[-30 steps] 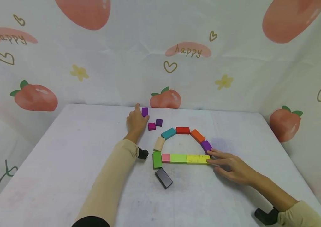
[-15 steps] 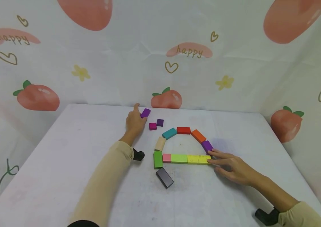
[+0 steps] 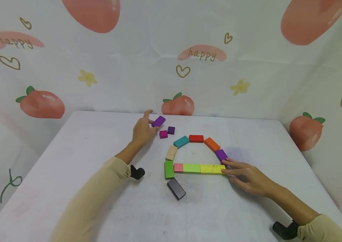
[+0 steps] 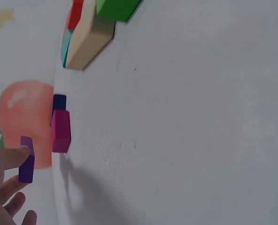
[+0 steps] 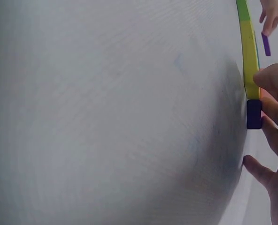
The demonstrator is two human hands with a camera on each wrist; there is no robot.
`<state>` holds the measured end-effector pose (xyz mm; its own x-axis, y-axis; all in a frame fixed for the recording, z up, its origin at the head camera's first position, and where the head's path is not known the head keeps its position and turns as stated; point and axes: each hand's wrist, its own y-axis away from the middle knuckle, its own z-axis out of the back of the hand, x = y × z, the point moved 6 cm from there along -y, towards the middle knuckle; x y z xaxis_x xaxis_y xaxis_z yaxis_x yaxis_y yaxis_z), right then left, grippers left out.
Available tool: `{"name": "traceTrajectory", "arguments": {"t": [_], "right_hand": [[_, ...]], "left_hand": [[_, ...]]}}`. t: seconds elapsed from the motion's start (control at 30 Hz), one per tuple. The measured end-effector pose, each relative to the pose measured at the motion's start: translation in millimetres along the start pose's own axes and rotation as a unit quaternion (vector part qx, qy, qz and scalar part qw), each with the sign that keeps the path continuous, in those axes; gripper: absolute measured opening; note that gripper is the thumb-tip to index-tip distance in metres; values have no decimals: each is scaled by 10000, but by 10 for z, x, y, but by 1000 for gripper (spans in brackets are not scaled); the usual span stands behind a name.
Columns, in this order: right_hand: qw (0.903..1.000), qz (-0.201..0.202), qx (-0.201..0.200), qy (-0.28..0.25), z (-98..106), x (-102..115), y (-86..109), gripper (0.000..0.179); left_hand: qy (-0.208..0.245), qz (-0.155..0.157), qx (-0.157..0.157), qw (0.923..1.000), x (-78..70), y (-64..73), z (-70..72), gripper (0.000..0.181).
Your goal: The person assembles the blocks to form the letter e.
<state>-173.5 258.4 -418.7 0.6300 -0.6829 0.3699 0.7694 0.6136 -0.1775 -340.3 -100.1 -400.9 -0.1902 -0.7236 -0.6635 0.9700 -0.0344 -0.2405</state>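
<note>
Near the table's back edge, my left hand (image 3: 142, 132) pinches a purple block (image 3: 158, 121) between thumb and fingers; the left wrist view shows the block (image 4: 26, 161) held off the table. Just in front of it are a magenta cube (image 3: 163, 134) and a dark purple cube (image 3: 171, 130). With loosely spread fingers, my right hand (image 3: 251, 179) touches the right end of the yellow blocks (image 3: 210, 169) and the lower end of another purple block (image 3: 221, 155). That block ends an arch of orange (image 3: 212, 144), red (image 3: 196, 138), teal (image 3: 181, 142) and beige (image 3: 171, 153) blocks.
A green block (image 3: 169, 169) stands at the arch's left foot. From it a pink block (image 3: 178, 168) and a light green block (image 3: 191, 168) run to the yellow ones. A dark grey block (image 3: 176, 189) lies slanted below. A patterned cloth (image 3: 128, 67) hangs behind the table.
My left hand has taken hold of the purple block at the back, turned it and lifted it slightly right. The left forearm has swung left. My right hand has stayed in place.
</note>
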Motion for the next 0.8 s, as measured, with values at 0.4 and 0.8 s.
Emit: {"name": "traceTrajectory", "arguments": {"t": [0.4,0.8], "right_hand": [[10000,-15,24,62,1,-9,0,38],[9999,-45,22,-122,-6,3,5,36]], "left_hand": [[523,-1281,561,9888,-446,518,13,73],[1218,-1919,1460,9628,-894,1059,-177,74]]}}
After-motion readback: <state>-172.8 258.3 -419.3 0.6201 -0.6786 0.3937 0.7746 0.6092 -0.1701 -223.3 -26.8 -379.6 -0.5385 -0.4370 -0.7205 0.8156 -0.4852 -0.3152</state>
